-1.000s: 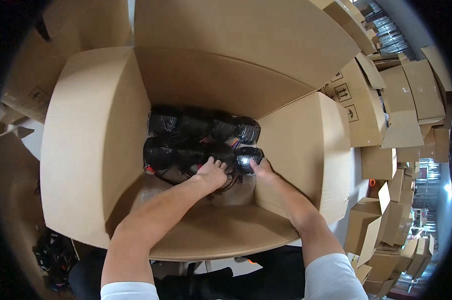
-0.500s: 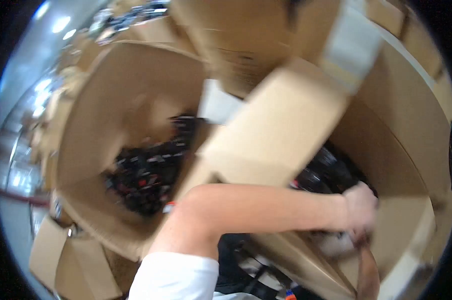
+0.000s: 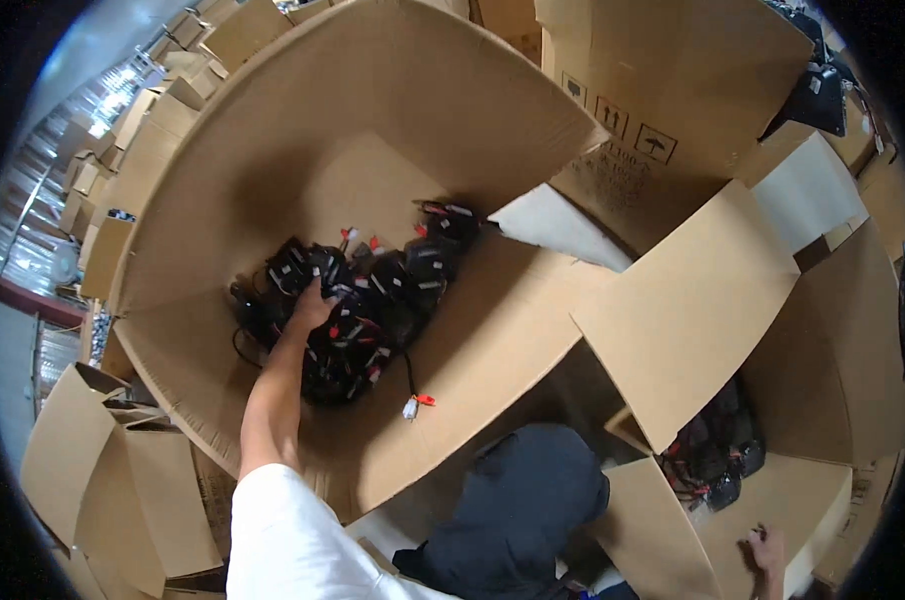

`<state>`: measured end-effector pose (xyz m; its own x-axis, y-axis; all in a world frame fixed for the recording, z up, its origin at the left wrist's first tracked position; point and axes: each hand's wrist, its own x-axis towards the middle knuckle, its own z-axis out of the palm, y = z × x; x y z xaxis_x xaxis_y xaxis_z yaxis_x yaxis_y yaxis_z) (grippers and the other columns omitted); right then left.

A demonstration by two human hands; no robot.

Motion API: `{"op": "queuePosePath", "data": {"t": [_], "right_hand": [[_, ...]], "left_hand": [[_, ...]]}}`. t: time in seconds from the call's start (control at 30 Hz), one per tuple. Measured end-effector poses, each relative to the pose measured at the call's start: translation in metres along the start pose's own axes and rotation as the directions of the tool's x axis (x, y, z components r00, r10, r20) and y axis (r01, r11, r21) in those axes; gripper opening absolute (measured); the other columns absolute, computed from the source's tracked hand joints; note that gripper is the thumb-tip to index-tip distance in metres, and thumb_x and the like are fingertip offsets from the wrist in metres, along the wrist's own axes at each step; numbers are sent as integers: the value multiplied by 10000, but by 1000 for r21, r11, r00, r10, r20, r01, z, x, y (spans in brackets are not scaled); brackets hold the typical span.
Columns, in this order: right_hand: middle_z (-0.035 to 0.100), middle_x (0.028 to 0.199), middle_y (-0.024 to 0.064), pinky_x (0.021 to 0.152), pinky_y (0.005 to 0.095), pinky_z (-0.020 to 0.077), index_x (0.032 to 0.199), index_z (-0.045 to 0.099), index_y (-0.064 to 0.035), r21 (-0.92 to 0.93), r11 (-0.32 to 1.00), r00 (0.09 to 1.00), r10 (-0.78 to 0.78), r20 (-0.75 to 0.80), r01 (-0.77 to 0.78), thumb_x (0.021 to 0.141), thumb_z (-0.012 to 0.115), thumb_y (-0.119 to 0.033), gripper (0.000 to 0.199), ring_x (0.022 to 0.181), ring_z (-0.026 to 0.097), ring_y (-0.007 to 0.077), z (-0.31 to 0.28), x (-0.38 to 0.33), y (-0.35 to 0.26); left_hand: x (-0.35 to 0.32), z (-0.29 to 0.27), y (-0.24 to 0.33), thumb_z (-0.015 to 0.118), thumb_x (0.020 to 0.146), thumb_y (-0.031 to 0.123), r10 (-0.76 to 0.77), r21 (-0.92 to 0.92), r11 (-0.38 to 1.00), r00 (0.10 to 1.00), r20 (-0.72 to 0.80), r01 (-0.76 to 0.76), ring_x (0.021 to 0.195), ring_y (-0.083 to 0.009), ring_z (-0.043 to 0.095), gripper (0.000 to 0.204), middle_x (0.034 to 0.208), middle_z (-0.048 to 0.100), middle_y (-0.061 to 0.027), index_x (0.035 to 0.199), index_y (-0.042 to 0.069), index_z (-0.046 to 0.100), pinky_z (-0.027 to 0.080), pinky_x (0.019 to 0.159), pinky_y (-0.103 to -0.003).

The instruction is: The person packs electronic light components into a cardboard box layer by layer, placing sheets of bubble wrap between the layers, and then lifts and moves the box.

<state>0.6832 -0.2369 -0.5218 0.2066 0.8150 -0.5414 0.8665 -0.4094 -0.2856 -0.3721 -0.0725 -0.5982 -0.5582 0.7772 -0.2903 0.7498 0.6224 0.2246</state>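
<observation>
My left hand (image 3: 318, 305) reaches down into a large cardboard box (image 3: 363, 165) at the left. Its fingers close on a black device in a heap of black cabled devices (image 3: 398, 290); the fingertips are partly hidden among them. White and red connectors show on the cables, and one white connector (image 3: 411, 408) hangs over the near wall of the box. At the lower right, my right hand (image 3: 768, 552) is over a cardboard flap (image 3: 788, 500) with its fingers apart. Beside it, a second box holds more black devices (image 3: 718, 445).
A raised flap (image 3: 688, 310) stands between the two boxes. Behind it rises a tall printed carton (image 3: 663, 90). My dark-clothed leg (image 3: 523, 510) is between the boxes, and folded cardboard (image 3: 158, 500) lies at the lower left. Stacked cartons (image 3: 123, 160) fill the far left.
My left arm has swung from the right box to the left one, its hand now in the heap. My right hand sits lower and further right in view. The view has shifted and is sharper.
</observation>
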Motion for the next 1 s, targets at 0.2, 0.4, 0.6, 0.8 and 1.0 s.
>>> {"op": "queuePosePath", "data": {"t": [0.2, 0.4, 0.6, 0.8, 1.0], "right_hand": [[657, 846, 173, 759, 365, 524, 1211, 611, 41, -168, 983, 992, -51, 111, 70, 859, 671, -194, 427, 786, 635, 233, -11, -10, -130], [675, 947, 184, 801, 346, 532, 1240, 591, 42, 78, 915, 918, -392, -62, 396, 845, 711, -144, 452, 857, 662, 250, -30, -17, -266], [687, 1041, 192, 823, 359, 539, 1201, 609, 40, 40, 649, 650, -756, -84, 760, 857, 704, -112, 388, 920, 683, 278, -54, -58, -413], [671, 1044, 95, 895, 296, 484, 1174, 627, 35, 201, 156, 244, -787, -567, 967, 943, 609, -123, 281, 977, 621, 168, -86, -105, -541], [578, 1320, 112, 1070, 344, 394, 1386, 483, 20, 713, -235, -26, -956, -291, 660, 769, 821, -488, 868, 1219, 532, 197, -158, -99, -578]], "left_hand": [[0, -10, 4, 686, 761, 95, 39, 314, 940, 956, 291, -134, 1073, -364, 626, 154, 1135, 650, -182, 905, 51, 714, 508, 927, -445], [-66, -155, 111, 562, 801, 50, 791, 604, 537, 601, -117, -589, 1064, -319, 605, 238, 1109, 594, -137, 1020, 43, 655, 548, 807, -391], [-172, -271, 131, 631, 816, -90, 806, 657, 465, -24, -592, -593, 1131, -300, 613, 340, 1201, 569, -154, 1147, -13, 614, 536, 955, -383], [-291, -349, 248, 638, 826, -95, 720, 717, 35, -480, -501, -696, 1165, -386, 599, 348, 1227, 543, -196, 1163, -24, 588, 527, 975, -440], [-331, -301, 411, 699, 766, -1, 488, 672, -451, -793, -366, -588, 1104, -388, 638, 347, 1154, 586, -194, 1101, -27, 612, 569, 907, -441]]}}
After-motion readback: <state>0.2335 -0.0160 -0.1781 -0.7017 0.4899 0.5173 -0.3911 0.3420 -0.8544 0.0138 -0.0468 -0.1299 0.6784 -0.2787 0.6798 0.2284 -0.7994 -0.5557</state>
